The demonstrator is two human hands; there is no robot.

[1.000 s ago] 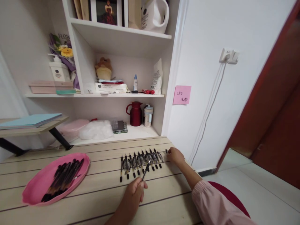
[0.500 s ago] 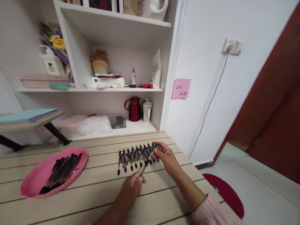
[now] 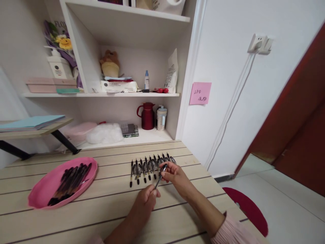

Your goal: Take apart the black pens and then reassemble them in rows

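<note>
Head view: left hand (image 3: 149, 197) is gripping a slim dark plastic pen (image 3: 157, 183) by its lower end, above the pale, dark-striped wood-grain table (image 3: 83, 211). Right hand (image 3: 174, 176) is pinching a glossy, black-tipped cap (image 3: 164, 167) at the pen's upper end. Misalignment could be making it slip, perhaps scattering the row of slender black pens (image 3: 147, 166) just beyond. Smooth, scalloped pink oval tray (image 3: 47, 181) is holding more.

White shelving (image 3: 127, 28) stands beyond the far edge of the surface (image 3: 172, 218); off its right edge, pale floor (image 3: 291, 196) meets a dark-red door (image 3: 302, 115).
</note>
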